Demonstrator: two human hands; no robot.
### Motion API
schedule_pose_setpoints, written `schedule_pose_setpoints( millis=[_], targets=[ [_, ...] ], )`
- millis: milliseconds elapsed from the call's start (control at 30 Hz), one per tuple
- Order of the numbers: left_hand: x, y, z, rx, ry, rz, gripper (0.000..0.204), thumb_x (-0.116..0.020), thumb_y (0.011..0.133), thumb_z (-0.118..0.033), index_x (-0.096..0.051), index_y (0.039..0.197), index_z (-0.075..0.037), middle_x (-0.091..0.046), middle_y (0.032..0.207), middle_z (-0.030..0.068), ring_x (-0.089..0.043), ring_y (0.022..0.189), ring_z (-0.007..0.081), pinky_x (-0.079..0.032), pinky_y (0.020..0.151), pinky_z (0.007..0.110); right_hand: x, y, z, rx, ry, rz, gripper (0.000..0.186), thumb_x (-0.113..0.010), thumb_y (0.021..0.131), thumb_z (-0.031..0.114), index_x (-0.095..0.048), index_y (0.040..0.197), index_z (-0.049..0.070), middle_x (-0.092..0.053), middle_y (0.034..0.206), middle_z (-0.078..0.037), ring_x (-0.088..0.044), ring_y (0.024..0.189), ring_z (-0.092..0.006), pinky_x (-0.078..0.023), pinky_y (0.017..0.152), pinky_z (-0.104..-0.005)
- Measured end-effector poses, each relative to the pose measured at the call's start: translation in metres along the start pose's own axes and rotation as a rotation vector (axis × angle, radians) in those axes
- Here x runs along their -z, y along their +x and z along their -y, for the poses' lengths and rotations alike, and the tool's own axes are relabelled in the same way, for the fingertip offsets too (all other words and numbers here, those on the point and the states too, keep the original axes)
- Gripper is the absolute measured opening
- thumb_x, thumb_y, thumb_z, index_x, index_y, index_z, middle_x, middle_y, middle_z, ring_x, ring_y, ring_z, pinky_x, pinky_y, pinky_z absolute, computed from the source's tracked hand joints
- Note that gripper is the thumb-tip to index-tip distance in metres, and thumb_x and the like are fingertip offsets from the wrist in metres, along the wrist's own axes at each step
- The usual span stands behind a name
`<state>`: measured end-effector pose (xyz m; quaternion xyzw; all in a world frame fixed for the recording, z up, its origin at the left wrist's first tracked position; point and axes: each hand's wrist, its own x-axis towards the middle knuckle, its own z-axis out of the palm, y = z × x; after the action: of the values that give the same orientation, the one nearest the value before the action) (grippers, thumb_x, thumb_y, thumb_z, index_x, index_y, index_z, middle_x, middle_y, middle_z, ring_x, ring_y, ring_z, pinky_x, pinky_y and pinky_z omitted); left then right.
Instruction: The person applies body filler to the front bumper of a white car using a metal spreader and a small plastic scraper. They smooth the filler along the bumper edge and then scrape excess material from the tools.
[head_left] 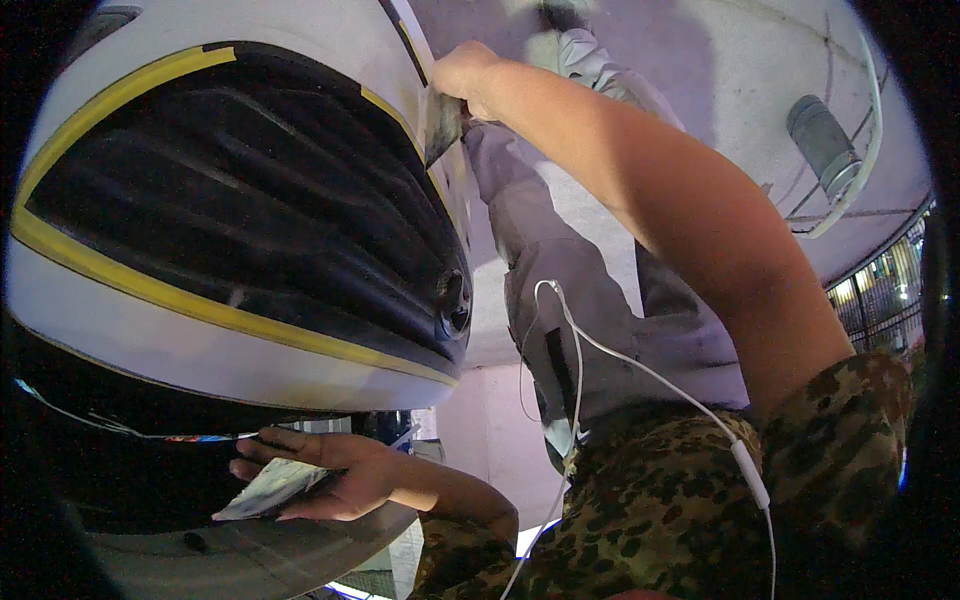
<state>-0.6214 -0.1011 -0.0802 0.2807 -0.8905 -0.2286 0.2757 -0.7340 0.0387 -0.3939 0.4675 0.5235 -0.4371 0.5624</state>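
Note:
My left hand (345,475), low on the left, holds a thin flat plate (280,487) with a whitish, smeared face. Its fingers reach toward the car's dark glass. Far out at the top, my right hand (467,78) is closed on a flat, greyish spreader-like blade (443,128). That blade lies along the side of a white car (280,345), touching it or very close; its exact kind is hard to make out. Black sheeting (250,200), edged with yellow tape (190,298), covers a window area between my hands.
A dark grey cylinder (823,145) lies on the floor at the upper right, beside a pale hose-like strip (868,150). My legs (560,260) stand close to the car. A white cable (650,372) hangs across my front. Metal fencing (880,280) shows at the far right.

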Motion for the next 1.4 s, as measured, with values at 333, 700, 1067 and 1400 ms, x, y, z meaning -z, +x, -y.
schedule_pose_setpoints(
  millis=[333, 700, 1067, 1400],
  targets=[
    [-0.008, 0.000, -0.014, 0.343, -0.473, -0.140, 0.060, -0.052, 0.103, -0.027, -0.033, 0.150, 0.004, -0.042, 0.150, 0.0231, -0.045, 0.138, 0.0347, -0.033, 0.116, 0.047, -0.011, -0.019, 0.017, 0.027, -0.019, 0.083, 0.027, -0.056, 0.095, -0.001, -0.061, 0.118, -0.013, -0.064, 0.113, -0.030, -0.072, 0.084, -0.0418, -0.065, 0.060, -0.0516],
    [0.002, -0.001, -0.007, 0.410, -0.567, -0.139, 0.061, -0.057, 0.100, -0.023, -0.033, 0.151, 0.001, -0.046, 0.149, 0.0196, -0.050, 0.134, 0.0327, -0.037, 0.113, 0.045, -0.013, -0.022, 0.036, 0.067, 0.038, 0.078, 0.029, -0.056, 0.093, -0.007, -0.059, 0.121, -0.015, -0.060, 0.122, -0.032, -0.069, 0.094, -0.0458, -0.065, 0.062, -0.0551],
    [0.002, -0.003, -0.007, 0.312, -0.740, -0.050, 0.056, -0.057, 0.103, -0.012, -0.033, 0.149, 0.006, -0.054, 0.144, 0.0189, -0.056, 0.129, 0.0279, -0.042, 0.109, 0.040, -0.003, 0.002, 0.050, 0.174, 0.011, 0.035, 0.028, -0.060, 0.091, -0.001, -0.062, 0.116, -0.013, -0.067, 0.111, -0.028, -0.072, 0.092, -0.0396, -0.062, 0.071, -0.0486],
    [0.007, 0.006, -0.005, -0.063, 0.154, 0.113, 0.057, -0.060, 0.100, -0.007, -0.032, 0.148, 0.008, -0.055, 0.144, 0.0189, -0.057, 0.129, 0.0283, -0.045, 0.107, 0.042, 0.019, 0.012, -0.005, 0.079, 0.076, 0.004, 0.023, -0.061, 0.081, -0.005, -0.066, 0.102, -0.012, -0.066, 0.098, -0.023, -0.069, 0.088, -0.0349, -0.055, 0.074, -0.0481]
  ],
)
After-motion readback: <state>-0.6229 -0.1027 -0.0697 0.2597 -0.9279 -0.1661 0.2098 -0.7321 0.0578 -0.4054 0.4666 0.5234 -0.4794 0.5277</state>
